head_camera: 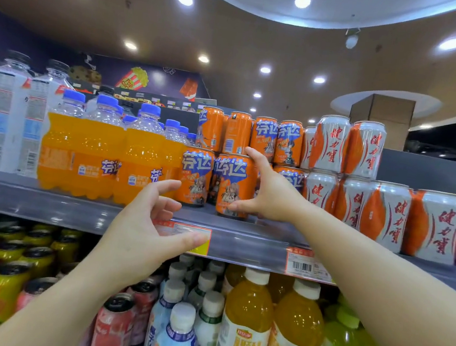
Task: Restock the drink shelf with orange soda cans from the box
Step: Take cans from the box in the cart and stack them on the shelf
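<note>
Orange soda cans stand two tiers high on the upper shelf (pixel 75 206), with a front-row can (pixel 232 186) and another can (pixel 193 176) to its left. My right hand (pixel 271 190) is spread against the right side of the front-row can. Its forefinger reaches the can's top rim and its thumb lies near the can's base. My left hand (pixel 144 220) hovers in front of the shelf edge and price tag (pixel 186 232). Its fingers are loosely curved and hold nothing. The box is not in view.
Orange soda bottles (pixel 95 155) with blue caps crowd the shelf to the left of the cans. White-and-orange cans (pixel 384 213) stand stacked to the right. White bottles (pixel 0 118) fill the far left. The lower shelf holds juice bottles (pixel 246 325) and yellow cans (pixel 3 289).
</note>
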`<state>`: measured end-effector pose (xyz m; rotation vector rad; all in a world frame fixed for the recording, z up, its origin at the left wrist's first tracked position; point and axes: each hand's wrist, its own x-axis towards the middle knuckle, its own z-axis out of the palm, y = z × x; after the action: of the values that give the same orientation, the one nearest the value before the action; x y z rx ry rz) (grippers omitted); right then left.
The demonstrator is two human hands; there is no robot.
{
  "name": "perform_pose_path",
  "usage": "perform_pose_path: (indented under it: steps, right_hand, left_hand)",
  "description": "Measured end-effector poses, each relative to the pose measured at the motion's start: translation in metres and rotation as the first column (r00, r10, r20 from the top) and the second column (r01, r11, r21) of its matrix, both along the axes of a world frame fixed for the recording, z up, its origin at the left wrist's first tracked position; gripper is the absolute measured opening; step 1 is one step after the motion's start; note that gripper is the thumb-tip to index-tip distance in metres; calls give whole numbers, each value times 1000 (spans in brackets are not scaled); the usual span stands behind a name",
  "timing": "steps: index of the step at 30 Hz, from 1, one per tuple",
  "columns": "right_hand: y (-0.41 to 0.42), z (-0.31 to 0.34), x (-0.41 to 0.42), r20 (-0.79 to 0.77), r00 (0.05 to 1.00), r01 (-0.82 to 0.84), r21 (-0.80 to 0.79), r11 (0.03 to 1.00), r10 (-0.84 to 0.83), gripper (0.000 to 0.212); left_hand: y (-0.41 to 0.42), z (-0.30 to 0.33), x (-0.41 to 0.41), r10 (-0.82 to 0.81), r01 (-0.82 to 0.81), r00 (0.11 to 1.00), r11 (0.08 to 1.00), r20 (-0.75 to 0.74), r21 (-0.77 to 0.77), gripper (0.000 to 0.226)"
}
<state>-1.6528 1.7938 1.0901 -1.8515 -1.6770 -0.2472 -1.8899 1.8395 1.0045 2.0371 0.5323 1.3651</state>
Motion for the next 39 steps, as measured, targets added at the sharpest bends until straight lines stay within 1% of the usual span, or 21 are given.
perform_pose_path:
  steps: [4, 9, 13, 18, 22, 24, 25, 27, 29, 31, 33, 35, 37, 39]
  right_hand:
    - [8, 3, 2, -18, 1000, 18, -31, 999, -18, 117]
    - [18, 4, 1, -3, 999, 51, -41, 998, -51, 116]
    - [26, 5, 0, -12, 999, 41, -54, 998, -41, 117]
    - [35, 6, -5, -17, 1000, 22, -62, 998, -23, 117]
    - [31, 6, -8, -29, 999, 42, -83, 996, -44, 122]
    - [20, 9, -12, -45, 996, 69, -54, 996, -71, 126]
    - [10, 11, -15, -55, 994, 91, -3, 996, -92, 126]
    - [-19, 11, -23, -104, 988, 132, 168, 977, -115, 115]
    - [-56, 1, -35, -161, 985, 113, 366, 924, -57, 96]
    - [-95, -23, -49, -159, 987, 86, 494, 865, -7, 79]
    - [-128, -54, -60, -166, 986, 80, 509, 857, 6, 70]
    - [-153, -85, -59, -206, 978, 121, 450, 885, -29, 68]
    - [-175, -112, -45, -231, 966, 199, 386, 901, -114, 69]
    - [-203, -138, -25, -212, 949, 293, 318, 902, -234, 69]
  left_hand:
    - [2, -2, 0, 6, -6, 1000, 1000, 10, 2, 83]
    - [7, -4, 3, -10, 10, 1000, 1000, 16, 14, 77]
    - [9, -6, 4, -29, 29, 999, 999, 38, 16, 79]
    - [12, -9, 3, -42, 41, 998, 999, 51, 7, 76]
    - [7, -10, 1, -50, 49, 997, 999, 59, 13, 75]
    - [2, -13, -3, -57, 56, 996, 998, 75, 27, 74]
    - [-1, -16, -5, -59, 57, 995, 998, 83, 35, 72]
    - [-6, -25, -7, -66, 61, 992, 997, 106, 55, 68]
    - [-11, -38, -7, -76, 64, 989, 993, 129, 99, 67]
    - [-19, -50, 0, -118, 101, 984, 987, 132, 125, 65]
    - [-31, -62, 13, -165, 153, 981, 981, 100, 119, 65]
    - [-47, -71, 32, -200, 195, 979, 972, 32, 128, 65]
    - [-68, -79, 53, -231, 237, 971, 963, -61, 128, 63]
    - [-92, -88, 76, -243, 259, 961, 959, -130, 119, 61]
